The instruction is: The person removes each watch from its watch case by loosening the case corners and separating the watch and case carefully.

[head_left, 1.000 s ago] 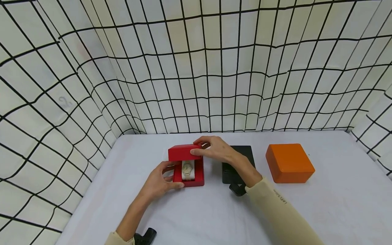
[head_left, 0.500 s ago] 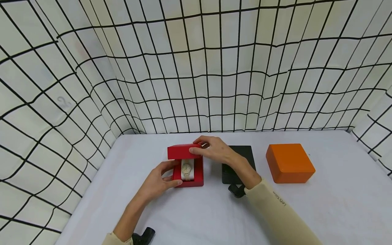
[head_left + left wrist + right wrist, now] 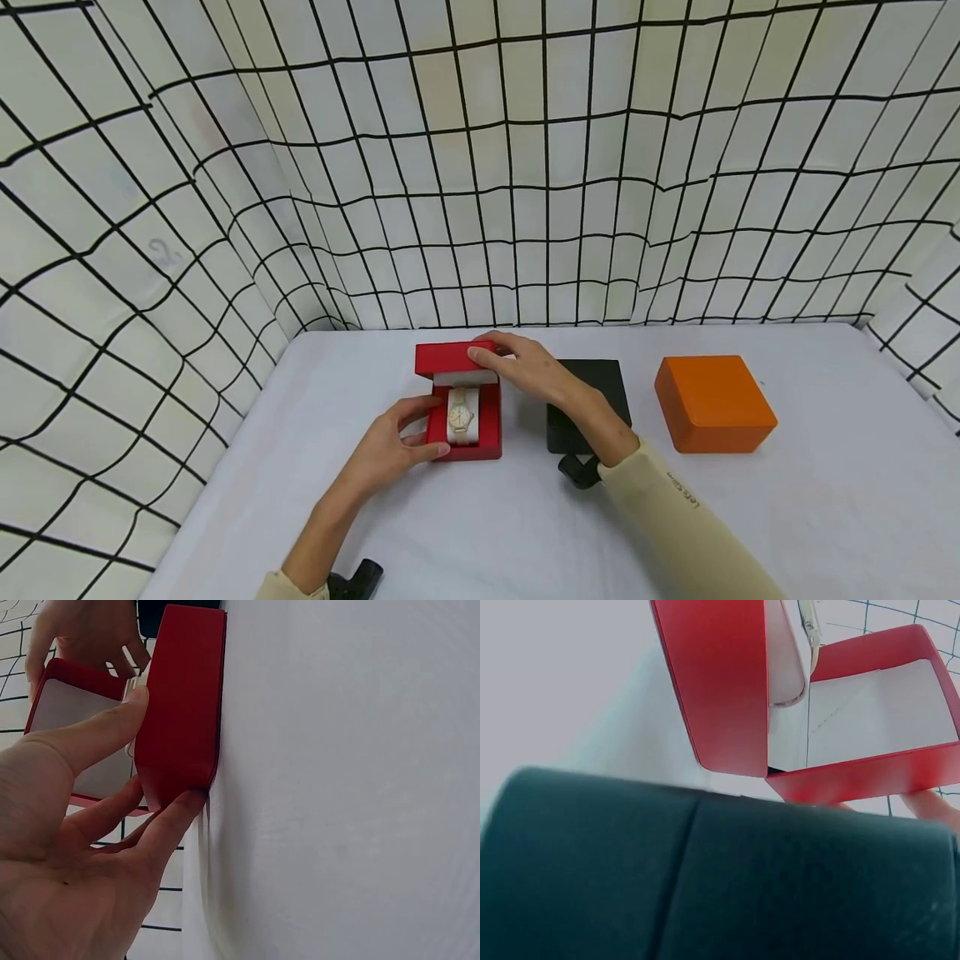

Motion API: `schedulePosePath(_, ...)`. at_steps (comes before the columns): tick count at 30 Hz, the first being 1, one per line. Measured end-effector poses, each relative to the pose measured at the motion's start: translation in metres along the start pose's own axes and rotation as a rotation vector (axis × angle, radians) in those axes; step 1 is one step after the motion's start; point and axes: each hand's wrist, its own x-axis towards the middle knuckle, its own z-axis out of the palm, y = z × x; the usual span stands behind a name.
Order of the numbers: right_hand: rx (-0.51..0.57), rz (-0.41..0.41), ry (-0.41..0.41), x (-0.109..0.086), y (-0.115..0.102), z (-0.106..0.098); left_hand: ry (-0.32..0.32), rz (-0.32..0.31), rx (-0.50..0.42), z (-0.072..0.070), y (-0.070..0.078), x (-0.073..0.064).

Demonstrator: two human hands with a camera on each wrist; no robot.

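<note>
A red watch box stands with its lid (image 3: 441, 358) raised, white lining showing below the lid's front edge. In its base (image 3: 491, 421) sits a pale-faced wristwatch (image 3: 461, 417) on a white cushion. My left hand (image 3: 390, 443) holds the base at its left side, thumb near the front corner; the left wrist view shows thumb and fingers on either side of the red wall (image 3: 184, 690). With thumb and fingers, my right hand (image 3: 532, 364) grips the lid's right end. The right wrist view shows the tilted lid (image 3: 877, 771) beside the base (image 3: 724, 690).
A black box (image 3: 600, 377) lies right of the red one, partly under my right forearm, and fills the lower right wrist view. Farther right stands an orange box (image 3: 712, 396). A black grid net (image 3: 525, 208) rises behind the white-covered table (image 3: 480, 533).
The lid has tilted further back, so more white lining and more of the watch show. My right hand has turned with it; my left hand stays on the base.
</note>
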Motion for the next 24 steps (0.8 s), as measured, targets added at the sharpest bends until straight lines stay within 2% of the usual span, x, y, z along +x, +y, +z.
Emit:
schedulePosePath(11,0.069,-0.175,0.055,-0.0015,-0.0051,-0.0014,0.009,-0.009,0.015,0.0001,0.0002,0.0002)
schedulePosePath(18,0.069,-0.201,0.071,-0.0015,-0.0037,-0.0014,0.012,-0.007,0.023,0.0008,0.0008,0.0002)
schedulePosePath(24,0.062,-0.191,0.061,-0.0018,-0.0045,-0.0024,0.013,-0.012,0.026,0.0009,0.0006,-0.0001)
